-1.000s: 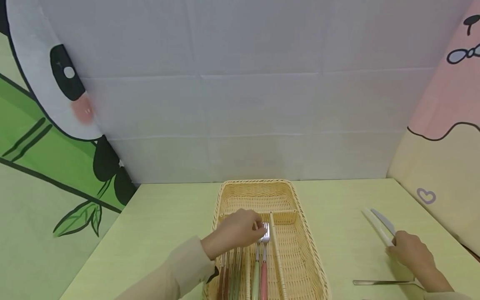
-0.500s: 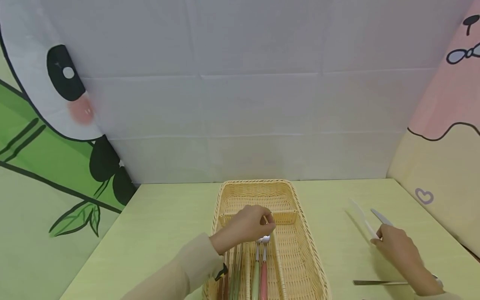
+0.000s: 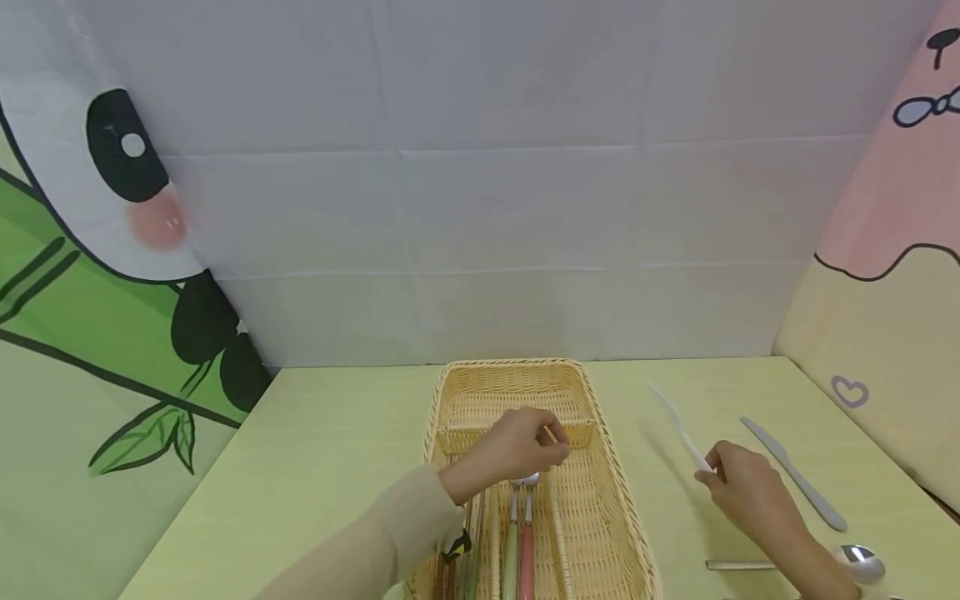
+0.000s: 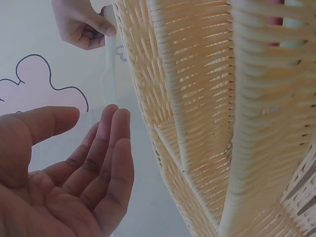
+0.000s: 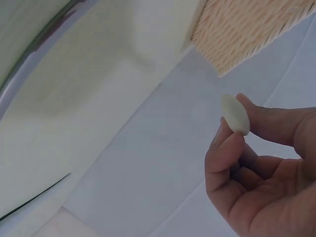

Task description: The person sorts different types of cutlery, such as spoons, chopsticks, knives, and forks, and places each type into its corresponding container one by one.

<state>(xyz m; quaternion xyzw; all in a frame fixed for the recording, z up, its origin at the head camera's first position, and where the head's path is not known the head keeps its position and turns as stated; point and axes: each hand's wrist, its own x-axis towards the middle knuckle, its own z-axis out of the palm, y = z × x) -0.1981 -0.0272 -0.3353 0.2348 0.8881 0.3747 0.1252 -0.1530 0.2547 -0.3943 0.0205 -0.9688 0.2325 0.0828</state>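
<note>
White knife [image 3: 678, 423] blurred, handle hidden in the right hand [image 3: 738, 492].
Pale, slim; right grip pinches it. Left hand [image 3: 519, 446] over the wicker basket [image 3: 611, 467], grip relaxed, empty.

- White knife [image 3: 678, 423]: slim, pale, plastic-looking, lifted off the table and tilted, its tip pointing toward 11 o'clock, its rounded handle end [image 5: 235, 114] pinched.
- Wicker basket [image 3: 600, 467]: long, tan, divided into compartments, at table centre.
</note>
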